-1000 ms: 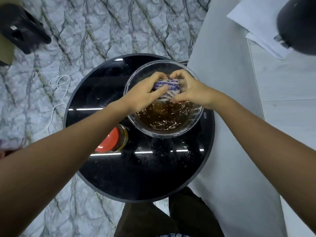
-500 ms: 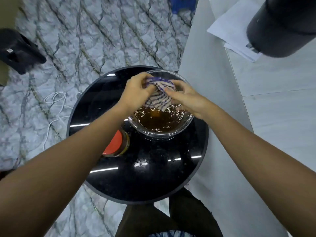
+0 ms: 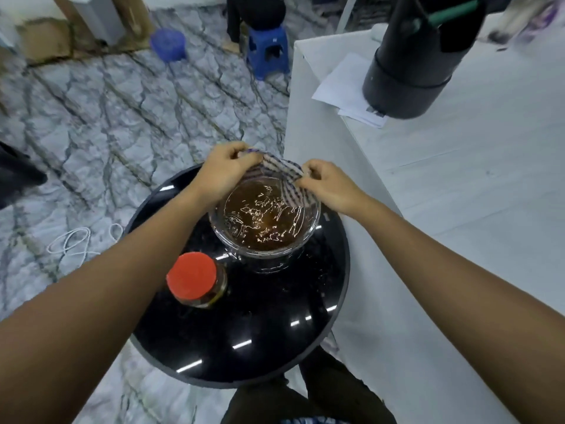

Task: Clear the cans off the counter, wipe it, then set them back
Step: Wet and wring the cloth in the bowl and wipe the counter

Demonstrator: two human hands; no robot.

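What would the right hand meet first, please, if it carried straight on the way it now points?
Probably the left hand: the right hand points up-left along the striped cloth both grip, stretched above the glass bowl. Depth is hard to judge.

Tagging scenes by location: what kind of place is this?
Probably an indoor workroom or staged set, not a real kitchen: a marble-pattern floor, a small round black table beside a white counter with papers, and blue plastic stools behind.

Bare forearms, no sleeves in view, left hand [image 3: 224, 169], right hand [image 3: 331, 186], seemingly dark brown trousers [image 3: 305, 399]
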